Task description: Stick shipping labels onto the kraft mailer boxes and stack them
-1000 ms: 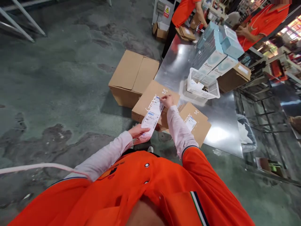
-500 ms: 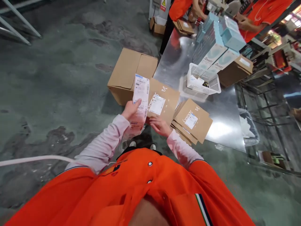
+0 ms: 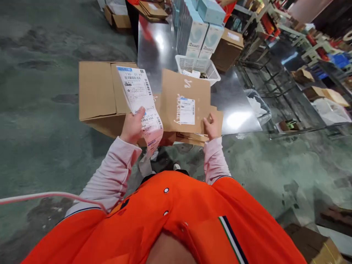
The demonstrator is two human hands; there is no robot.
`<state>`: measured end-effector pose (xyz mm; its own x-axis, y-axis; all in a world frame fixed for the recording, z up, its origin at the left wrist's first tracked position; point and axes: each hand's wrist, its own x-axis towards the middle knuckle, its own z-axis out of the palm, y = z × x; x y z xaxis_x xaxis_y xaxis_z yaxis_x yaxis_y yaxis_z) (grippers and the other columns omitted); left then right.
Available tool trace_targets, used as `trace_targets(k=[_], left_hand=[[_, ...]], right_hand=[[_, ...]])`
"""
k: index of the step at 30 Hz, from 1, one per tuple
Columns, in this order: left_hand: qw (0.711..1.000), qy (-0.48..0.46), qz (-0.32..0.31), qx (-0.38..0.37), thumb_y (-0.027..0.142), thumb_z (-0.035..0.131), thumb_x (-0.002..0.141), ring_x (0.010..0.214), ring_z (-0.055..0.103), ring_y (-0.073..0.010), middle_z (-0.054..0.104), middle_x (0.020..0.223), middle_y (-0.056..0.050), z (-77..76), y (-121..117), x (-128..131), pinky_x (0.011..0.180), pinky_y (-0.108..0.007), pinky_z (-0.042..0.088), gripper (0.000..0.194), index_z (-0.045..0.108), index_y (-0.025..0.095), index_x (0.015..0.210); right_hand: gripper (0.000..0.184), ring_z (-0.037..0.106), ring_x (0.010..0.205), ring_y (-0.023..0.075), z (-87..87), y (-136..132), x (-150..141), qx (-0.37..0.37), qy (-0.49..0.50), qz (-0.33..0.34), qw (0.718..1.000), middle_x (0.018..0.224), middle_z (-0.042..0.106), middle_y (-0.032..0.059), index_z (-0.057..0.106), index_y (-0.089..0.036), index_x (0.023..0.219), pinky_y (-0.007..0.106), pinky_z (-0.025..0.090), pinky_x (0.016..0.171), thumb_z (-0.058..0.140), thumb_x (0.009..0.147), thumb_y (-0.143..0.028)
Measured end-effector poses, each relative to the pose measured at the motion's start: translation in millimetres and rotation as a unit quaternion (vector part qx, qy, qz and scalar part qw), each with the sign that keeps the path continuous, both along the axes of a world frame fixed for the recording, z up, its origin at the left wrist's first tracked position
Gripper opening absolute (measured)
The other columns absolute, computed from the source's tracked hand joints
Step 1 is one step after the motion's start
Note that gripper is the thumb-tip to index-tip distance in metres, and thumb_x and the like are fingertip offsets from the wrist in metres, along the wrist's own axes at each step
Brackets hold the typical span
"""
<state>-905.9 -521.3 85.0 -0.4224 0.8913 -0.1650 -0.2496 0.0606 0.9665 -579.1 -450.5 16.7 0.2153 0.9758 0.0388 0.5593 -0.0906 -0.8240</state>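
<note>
My left hand (image 3: pixel 132 126) is closed on a long strip of printed shipping labels (image 3: pixel 136 88), thumb on top; the strip's lower end curls and hangs down. My right hand (image 3: pixel 211 126) grips the lower right corner of a flat brown cardboard mailer (image 3: pixel 172 106). White lettering and one white label (image 3: pixel 187 112) show on its upper face. The mailer is raised and covers most of the other flat mailers (image 3: pixel 192 138) below it. Part of another lettered mailer peeks out between the strip and the held one.
A large closed carton (image 3: pixel 96 90) stands at the left. On the metal table (image 3: pixel 233 91) are a white plastic basket (image 3: pixel 198 64), stacked light-blue boxes (image 3: pixel 198 36) and a brown carton (image 3: pixel 227 51). A clear bag (image 3: pixel 257 104) hangs by the table's right end.
My right hand has taken hold of the mailer and shifted it right, over the stack. My left hand still holds the label strip, now moved left. The camera view has turned.
</note>
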Motion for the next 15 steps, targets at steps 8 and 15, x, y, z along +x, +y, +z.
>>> trace_targets(k=[8,15], left_hand=[[0.983,0.034,-0.178,-0.013,0.054,0.090,0.056,0.084,0.070,-0.0257,0.075,0.089,-0.010,-12.5,-57,40,0.074,-0.033,0.058,0.057,0.072,0.013,0.091],[0.988,0.071,-0.138,-0.024,0.060,0.092,0.047,0.078,0.066,-0.0224,0.074,0.085,-0.010,-21.2,-72,14,0.074,-0.031,0.054,0.063,0.073,0.012,0.083]], right_hand=[[0.077,0.065,0.118,0.0293,33.2,-52,-68,-0.087,0.194,0.275,0.938,0.132,0.067,0.0158,0.062,-0.013,0.132,0.045,0.053,0.106,0.086,0.069,-0.051],[0.064,0.072,0.096,0.0227,16.9,-99,-152,-0.075,0.257,0.350,0.898,0.102,0.076,0.0088,0.071,-0.015,0.111,0.036,0.060,0.089,0.083,0.067,-0.061]])
